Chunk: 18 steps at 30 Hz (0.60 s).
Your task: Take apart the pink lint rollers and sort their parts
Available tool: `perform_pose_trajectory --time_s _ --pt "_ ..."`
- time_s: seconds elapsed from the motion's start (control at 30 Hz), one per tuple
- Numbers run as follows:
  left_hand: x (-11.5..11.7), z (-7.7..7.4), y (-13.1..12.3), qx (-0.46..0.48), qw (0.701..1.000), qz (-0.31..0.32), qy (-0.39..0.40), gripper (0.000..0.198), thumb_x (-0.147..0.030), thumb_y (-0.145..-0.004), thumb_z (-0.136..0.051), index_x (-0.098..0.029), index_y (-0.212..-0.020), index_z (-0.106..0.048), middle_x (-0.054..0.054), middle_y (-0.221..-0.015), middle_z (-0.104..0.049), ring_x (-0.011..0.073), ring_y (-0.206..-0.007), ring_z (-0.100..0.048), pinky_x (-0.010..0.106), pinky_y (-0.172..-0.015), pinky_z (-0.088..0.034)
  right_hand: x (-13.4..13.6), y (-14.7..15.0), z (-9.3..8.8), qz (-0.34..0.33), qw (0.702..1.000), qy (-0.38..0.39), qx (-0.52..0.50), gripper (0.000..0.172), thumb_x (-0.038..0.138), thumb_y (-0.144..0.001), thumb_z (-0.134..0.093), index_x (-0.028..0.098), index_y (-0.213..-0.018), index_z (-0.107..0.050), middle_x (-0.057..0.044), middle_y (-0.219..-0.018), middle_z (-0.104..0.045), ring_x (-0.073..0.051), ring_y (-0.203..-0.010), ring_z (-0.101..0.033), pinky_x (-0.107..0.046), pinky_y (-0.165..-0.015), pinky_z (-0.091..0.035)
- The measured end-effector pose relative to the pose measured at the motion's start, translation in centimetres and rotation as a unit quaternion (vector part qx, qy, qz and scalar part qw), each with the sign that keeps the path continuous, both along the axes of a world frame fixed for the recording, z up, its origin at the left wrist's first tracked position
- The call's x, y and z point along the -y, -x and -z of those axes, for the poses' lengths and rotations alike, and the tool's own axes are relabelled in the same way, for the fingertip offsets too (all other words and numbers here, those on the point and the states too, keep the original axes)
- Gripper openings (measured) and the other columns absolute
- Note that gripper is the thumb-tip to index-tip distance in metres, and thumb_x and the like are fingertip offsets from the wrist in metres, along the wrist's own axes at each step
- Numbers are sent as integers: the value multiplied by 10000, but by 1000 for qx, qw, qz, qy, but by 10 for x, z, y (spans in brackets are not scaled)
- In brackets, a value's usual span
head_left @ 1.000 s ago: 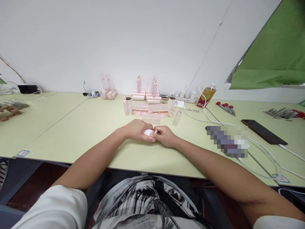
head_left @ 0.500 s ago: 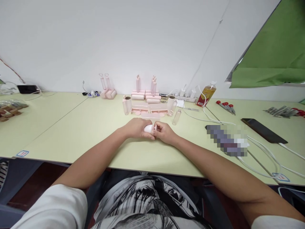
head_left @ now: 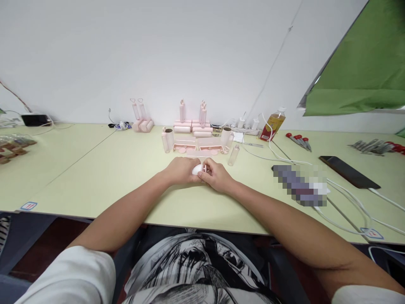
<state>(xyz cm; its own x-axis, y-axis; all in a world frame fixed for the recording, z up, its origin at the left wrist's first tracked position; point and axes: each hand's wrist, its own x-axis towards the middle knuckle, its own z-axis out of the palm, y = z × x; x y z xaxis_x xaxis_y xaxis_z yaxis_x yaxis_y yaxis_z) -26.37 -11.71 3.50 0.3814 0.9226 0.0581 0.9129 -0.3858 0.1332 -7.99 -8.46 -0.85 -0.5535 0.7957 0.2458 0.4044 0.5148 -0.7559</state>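
My left hand (head_left: 182,170) is closed around a short white cylinder (head_left: 196,169) that points to the right, its left part hidden in my palm. At the cylinder's right end my right hand (head_left: 218,174) pinches a small pale disc-like end piece (head_left: 204,168), with its fingers partly covering it. Whether this piece sits in the cylinder or only against it, I cannot tell. Just beyond my hands lie open pale pink cases (head_left: 211,147) with pink parts inside. A clear pinkish tube (head_left: 233,155) lies to the right of them, near my right hand.
Pink rollers (head_left: 182,127) and upright handles (head_left: 182,111) stand by the wall. Hollow tubes (head_left: 225,136) flank the cases. To the right are a drink bottle (head_left: 272,124), red-capped tools (head_left: 299,141), a phone (head_left: 348,172) and white cables.
My right fingers have shifted over the cylinder's right end, and my right thumb now lies across it. My left hand keeps its hold. The view has moved slightly.
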Motion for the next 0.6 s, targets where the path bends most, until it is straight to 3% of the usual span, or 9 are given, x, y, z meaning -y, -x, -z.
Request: perform_pose_trajectory --time_s 0.27,0.6 --pt "-1 1 1 2 1000 -5 -3 477 -622 -788 -528 -217 -1025 -613 63 -911 -717 264 -806 -663 303 -597 -376 -2 -3 -1 -38 999 -19 34 354 509 -815 -617 217 -982 -507 32 -742 -569 -142 -641 -481 -266 -588 -334" --pt "0 0 0 2 1000 -9 -9 472 -619 -788 -523 -216 -1018 -611 64 -934 -725 264 -810 -668 304 -593 -375 -1 -3 -3 -53 996 -37 60 360 557 -885 -518 219 -1002 -477 14 -759 -574 -169 -671 -497 -287 -617 -329"
